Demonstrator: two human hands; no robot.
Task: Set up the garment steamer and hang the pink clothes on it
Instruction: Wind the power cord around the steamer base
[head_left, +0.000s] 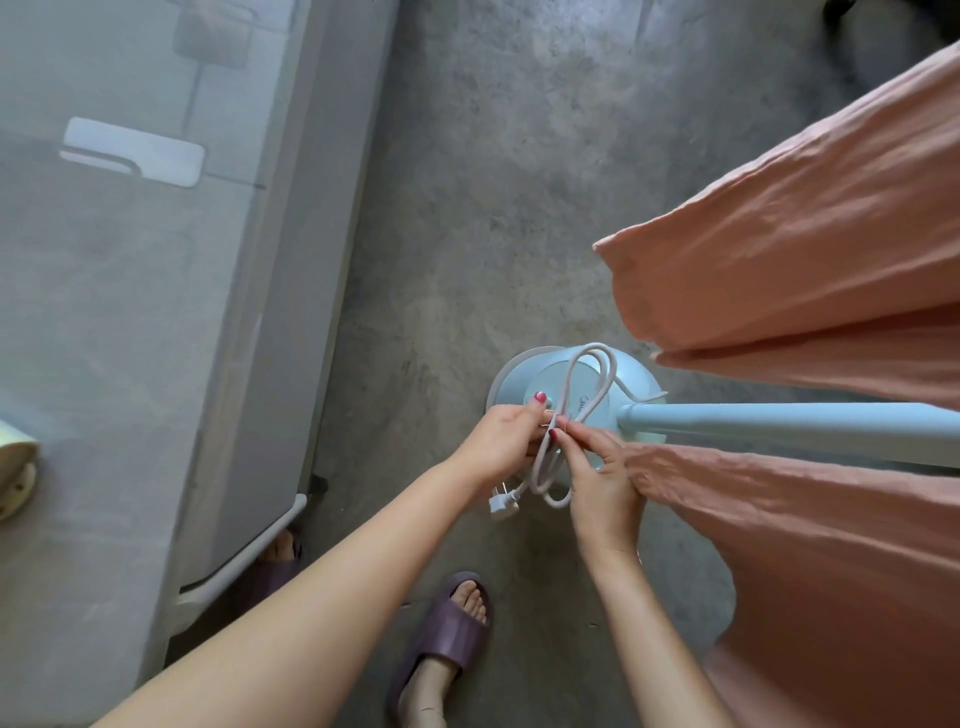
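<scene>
Both hands, the left hand (498, 441) and right hand (597, 478), pinch the bundled power cord (566, 415) above the steamer base (576, 384) on the floor, pink clothes (805, 270) hanging just right; a hasty tug could knot the loops or tip the steamer.

Pale blue garment steamer base (540, 384) on the floor at frame centre, its pole (779, 423) running right; coiled white power cord (571, 415) above it, plug (503, 505) dangling; pink clothes (810, 260) draped at right.
</scene>
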